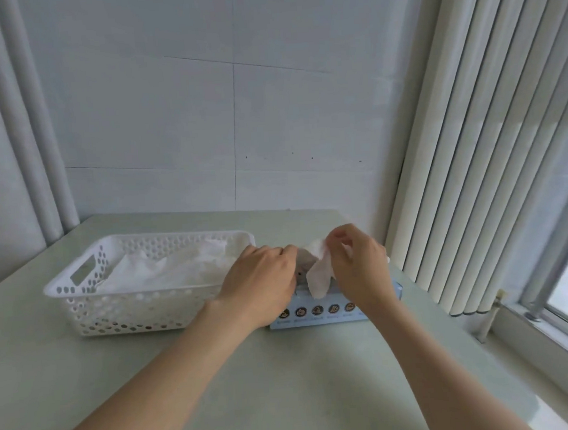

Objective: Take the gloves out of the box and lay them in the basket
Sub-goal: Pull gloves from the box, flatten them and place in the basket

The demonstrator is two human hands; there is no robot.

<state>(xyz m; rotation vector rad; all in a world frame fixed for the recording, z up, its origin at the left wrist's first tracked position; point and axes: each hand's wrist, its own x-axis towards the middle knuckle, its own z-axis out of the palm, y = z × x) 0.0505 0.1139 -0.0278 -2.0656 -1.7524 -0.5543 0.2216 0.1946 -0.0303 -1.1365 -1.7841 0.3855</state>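
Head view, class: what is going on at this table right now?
A person's right hand pinches a thin white glove sticking out of the blue box, while the left hand rests on the box top. The white basket beside it already holds a heap of gloves. This glove is not yet in the basket.

basket (82, 313): white, perforated dots | gloves (319, 275): translucent white | box (318, 310): pale blue, dark round icons | table (285, 374): pale green
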